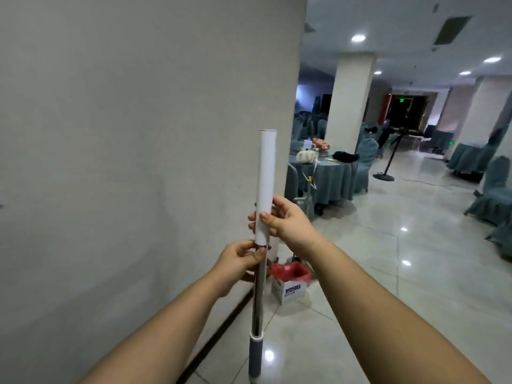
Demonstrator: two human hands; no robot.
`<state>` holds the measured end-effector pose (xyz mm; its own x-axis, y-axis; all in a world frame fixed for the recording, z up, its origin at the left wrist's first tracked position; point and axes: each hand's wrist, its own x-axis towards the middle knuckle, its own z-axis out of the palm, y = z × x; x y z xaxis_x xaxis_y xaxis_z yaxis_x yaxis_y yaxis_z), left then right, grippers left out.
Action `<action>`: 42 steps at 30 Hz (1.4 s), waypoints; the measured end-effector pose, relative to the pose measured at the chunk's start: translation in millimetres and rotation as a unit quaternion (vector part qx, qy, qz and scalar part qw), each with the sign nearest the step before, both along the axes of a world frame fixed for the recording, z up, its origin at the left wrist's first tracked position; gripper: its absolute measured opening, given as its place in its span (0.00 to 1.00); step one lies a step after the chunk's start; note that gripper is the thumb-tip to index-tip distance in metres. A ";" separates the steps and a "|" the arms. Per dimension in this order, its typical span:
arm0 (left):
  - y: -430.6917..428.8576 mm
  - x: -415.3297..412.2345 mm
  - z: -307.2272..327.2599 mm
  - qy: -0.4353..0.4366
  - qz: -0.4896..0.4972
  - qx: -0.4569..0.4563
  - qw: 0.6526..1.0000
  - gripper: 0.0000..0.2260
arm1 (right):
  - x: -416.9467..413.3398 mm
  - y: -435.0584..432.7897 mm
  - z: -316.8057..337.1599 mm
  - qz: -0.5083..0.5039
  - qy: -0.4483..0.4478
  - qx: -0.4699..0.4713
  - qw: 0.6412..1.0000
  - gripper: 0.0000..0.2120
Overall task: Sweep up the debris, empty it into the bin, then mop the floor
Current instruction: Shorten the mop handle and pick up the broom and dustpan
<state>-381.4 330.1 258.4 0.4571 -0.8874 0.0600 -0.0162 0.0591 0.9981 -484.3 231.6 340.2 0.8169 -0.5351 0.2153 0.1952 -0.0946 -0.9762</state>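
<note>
Two bare hands are seen raised in front of a grey wall (124, 162), both closed on an upright mop handle (259, 295); the right hand (285, 221) is wrapped around the lower end of the white grip sleeve (266, 184), thumb across its front; the left hand (239, 261) is pinched on the shiny metal shaft just beneath the sleeve. The mop head lies below the picture and cannot be seen. Just behind the shaft, against the wall, a cardboard box lined with a red bag (289, 281) stands on the glossy tiled floor (401, 273); it is judged to be the bin. No debris is visible on the tiles; sweeping and emptying appear done, and mopping is judged not yet begun. Farther off, draped tables and chairs (327, 176) are seen.
</note>
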 end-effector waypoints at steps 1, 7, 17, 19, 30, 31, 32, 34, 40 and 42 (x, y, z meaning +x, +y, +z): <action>6.7 7.3 1.6 0.012 0.015 0.010 1.000 0.09 | 8.8 1.5 3.0 0.029 0.006 -0.004 1.000 0.14; 61.1 51.3 7.2 0.049 0.139 0.016 0.989 0.16 | 84.1 31.0 -0.3 0.177 0.007 0.000 0.984 0.10; 159.9 120.0 -17.5 0.085 0.275 0.030 0.957 0.10 | 190.6 117.3 -17.2 0.315 0.034 -0.034 0.948 0.10; 175.8 136.0 -23.8 0.097 0.288 0.032 0.952 0.11 | 210.8 133.9 -22.5 0.314 0.042 -0.044 0.948 0.10; 232.7 211.9 -68.9 0.162 0.343 0.042 0.924 0.10 | 304.0 190.3 -70.8 0.329 0.089 -0.044 0.939 0.16; 236.7 217.2 -72.2 0.170 0.350 0.043 0.920 0.10 | 311.1 195.0 -76.6 0.331 0.090 -0.046 0.938 0.16; 239.4 223.5 -75.5 0.177 0.359 0.042 0.916 0.10 | 319.4 198.6 -81.5 0.332 0.087 -0.046 0.938 0.16; 241.1 236.4 -78.9 0.183 0.378 0.035 0.907 0.08 | 338.1 203.2 -87.4 0.330 0.079 -0.041 0.940 0.15; 231.8 249.2 -85.1 0.177 0.479 0.018 0.860 0.09 | 377.4 210.4 -97.2 0.345 0.080 -0.073 0.932 0.16; 230.5 253.7 -86.4 0.162 0.506 0.027 0.847 0.10 | 388.3 211.5 -100.0 0.338 0.075 -0.092 0.934 0.18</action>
